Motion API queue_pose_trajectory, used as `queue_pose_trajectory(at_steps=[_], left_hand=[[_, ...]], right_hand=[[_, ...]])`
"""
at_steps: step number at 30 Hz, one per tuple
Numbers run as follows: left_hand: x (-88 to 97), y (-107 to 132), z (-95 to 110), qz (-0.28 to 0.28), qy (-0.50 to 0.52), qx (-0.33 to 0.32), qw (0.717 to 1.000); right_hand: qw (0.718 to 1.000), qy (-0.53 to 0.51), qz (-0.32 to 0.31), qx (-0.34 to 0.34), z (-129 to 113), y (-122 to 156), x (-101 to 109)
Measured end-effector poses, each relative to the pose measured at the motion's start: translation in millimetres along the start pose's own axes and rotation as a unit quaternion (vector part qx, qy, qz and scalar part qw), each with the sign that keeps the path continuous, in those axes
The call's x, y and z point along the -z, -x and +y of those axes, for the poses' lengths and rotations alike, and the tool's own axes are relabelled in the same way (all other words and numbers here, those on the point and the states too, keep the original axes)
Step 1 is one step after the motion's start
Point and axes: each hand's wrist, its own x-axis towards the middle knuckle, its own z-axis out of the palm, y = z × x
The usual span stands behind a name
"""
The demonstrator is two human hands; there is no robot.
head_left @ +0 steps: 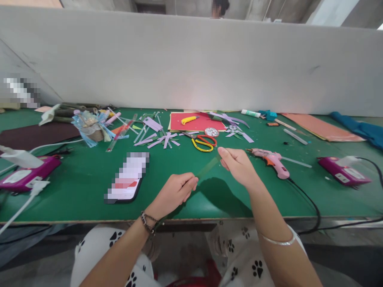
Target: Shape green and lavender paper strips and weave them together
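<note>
Holds a green strip between both hands, on the near side of the scissors and raised above the green table. Looks flat, narrow and smooth, a slightly lighter green than the tabletop. Runs straight and at a slant, with one end nearer the scissors and the other farther from them. Disappears at both ends into the fingers; impossible to tell the full length.

Grips closed with the left hand, nearer the body than the scissors and off to their left, thumb laid along the top and fingers curled under. Pinches the other end with the right hand, just to the near right of the scissors, thumb pressed down and fingers folded in, partly hidden.

Lies well left of the scissors and nearer the body: a phone. Lie right of the scissors, past the right hand: a pink glue gun. Lie just left of the scissors: purple paper strips. Lies behind them: red paper, with a yellow cutter on top.
</note>
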Motion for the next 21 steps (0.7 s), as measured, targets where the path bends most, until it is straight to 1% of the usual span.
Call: queue_pose_trajectory(at_steps=[3,9,11,13,15,17,19,21], left_hand=[[-1.0,0,-1,0.001,-0.015,-0.007,1.000],[-1.3,1,0,-0.012,-0.013,0.003,1.000],[-1.4,2,0,-0.010,-0.014,0.010,1.000],[-2.0,2,-2,0.000,-0.009,0.013,1.000],[-3.2,1,-3,0.013,0.002,0.012,1.000],[-5.0,0,-5,0.022,0.019,0.010,1.000],[-7.1,0,-6,0.027,0.037,0.009,0.999],[-8.9,-1,-7,0.035,0.048,0.007,0.998]], right_hand=[[1.000,0.006,0.012,-0.007,0,-1,3],[0.999,0.004,0.042,-0.018,1,0,10],[0.998,-0.013,0.052,-0.024,1,0,9],[0.998,-0.038,0.047,-0.025,1,0,5],[0.998,-0.056,0.005,-0.013,0,1,-3],[0.996,-0.052,-0.076,0.006,-1,2,-13],[0.987,-0.029,-0.159,0.023,-2,3,-23],[0.978,-0.017,-0.202,0.038,-4,4,-31]])
